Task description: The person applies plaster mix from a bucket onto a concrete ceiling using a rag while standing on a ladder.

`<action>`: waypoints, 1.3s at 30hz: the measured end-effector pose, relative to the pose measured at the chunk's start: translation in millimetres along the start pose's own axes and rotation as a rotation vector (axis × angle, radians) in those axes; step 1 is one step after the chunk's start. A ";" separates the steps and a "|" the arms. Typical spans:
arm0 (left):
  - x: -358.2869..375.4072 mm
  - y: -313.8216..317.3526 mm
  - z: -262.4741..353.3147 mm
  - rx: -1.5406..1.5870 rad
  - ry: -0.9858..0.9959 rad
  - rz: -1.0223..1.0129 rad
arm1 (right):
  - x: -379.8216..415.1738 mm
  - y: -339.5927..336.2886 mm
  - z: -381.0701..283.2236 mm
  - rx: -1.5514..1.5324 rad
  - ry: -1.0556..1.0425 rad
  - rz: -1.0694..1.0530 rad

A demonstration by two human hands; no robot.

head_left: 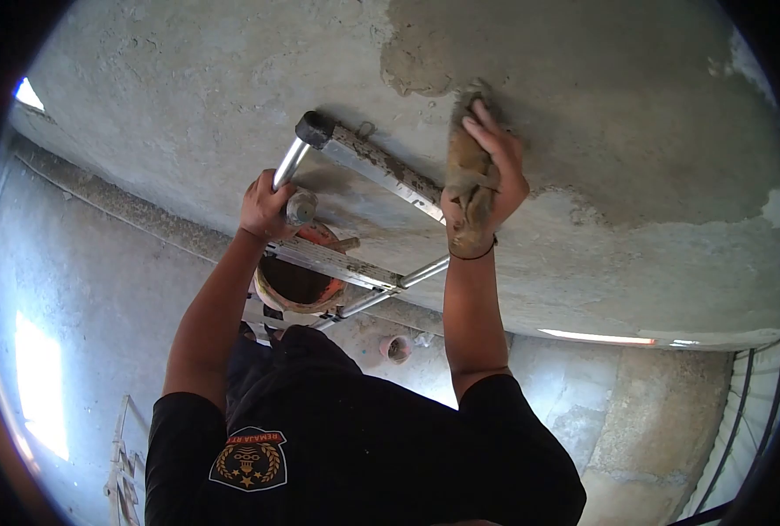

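My left hand is wrapped round the bright metal tube at the top of an aluminium ladder. Right beside its fingers is a round, mortar-stained knob. Higher up and to the right, my right hand presses a crumpled, mortar-caked tan cloth against the plastered wall. Its fingers lie over the cloth, at the lower left edge of a darker, damp plaster patch. Below my left hand, an orange-rimmed bucket holds grey mortar, partly hidden by a ladder rung.
A small pinkish pail stands on the floor far below. Metal framing leans at the lower left. Dark bars cross a pale corrugated surface at the right. Bright sunlight falls on the grey floor at the left.
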State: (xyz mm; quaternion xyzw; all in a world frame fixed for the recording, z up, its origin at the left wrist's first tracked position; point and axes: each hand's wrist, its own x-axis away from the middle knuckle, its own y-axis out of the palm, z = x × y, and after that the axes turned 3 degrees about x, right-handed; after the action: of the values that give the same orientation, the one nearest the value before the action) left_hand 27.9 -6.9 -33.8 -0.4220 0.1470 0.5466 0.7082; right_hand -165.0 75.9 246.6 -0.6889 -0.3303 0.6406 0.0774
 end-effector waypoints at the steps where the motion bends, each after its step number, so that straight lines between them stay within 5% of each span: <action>1: 0.0 0.6 -0.8 -0.008 -0.005 -0.002 | -3.6 -1.9 -0.9 0.001 -0.005 0.007; 3: 0.4 0.8 -1.4 -0.028 -0.011 0.003 | -14.4 -0.9 -1.1 -0.022 -0.003 0.296; 5: 0.2 1.0 -0.6 -0.017 -0.020 0.008 | -19.9 3.4 2.4 -0.122 -0.085 0.321; 7: 0.7 0.0 1.8 -0.034 -0.032 -0.013 | -13.6 7.7 2.5 0.134 -0.064 0.150; 11: -2.0 -4.2 7.0 -0.043 -0.073 -0.031 | 4.0 11.1 -13.0 -0.015 0.045 -0.064; 16: -8.5 -5.5 17.3 -0.060 -0.036 0.060 | -15.6 -5.8 -11.4 0.012 0.001 0.185; 23: -3.3 2.2 12.2 -0.034 -0.109 0.021 | 7.8 8.7 -12.3 -0.066 0.065 -0.070; 26: -1.9 3.9 13.5 -0.088 -0.137 0.028 | 1.6 4.7 -13.1 -0.066 0.003 0.117; 34: -1.4 3.8 9.1 -0.074 -0.110 0.012 | 2.5 -2.0 -1.1 -0.041 0.000 0.113; 37: -3.0 1.7 13.5 -0.079 -0.130 0.010 | 12.8 -2.1 -3.2 -0.148 0.216 0.133; 39: -0.6 0.9 15.8 -0.078 -0.131 -0.012 | -5.9 -7.4 -16.5 -0.214 0.039 0.182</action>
State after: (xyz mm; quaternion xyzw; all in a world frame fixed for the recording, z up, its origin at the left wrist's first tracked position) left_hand 22.8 4.7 -24.3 -0.4134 0.0766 0.5742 0.7025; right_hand -152.0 83.6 258.2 -0.7327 -0.3313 0.5925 -0.0485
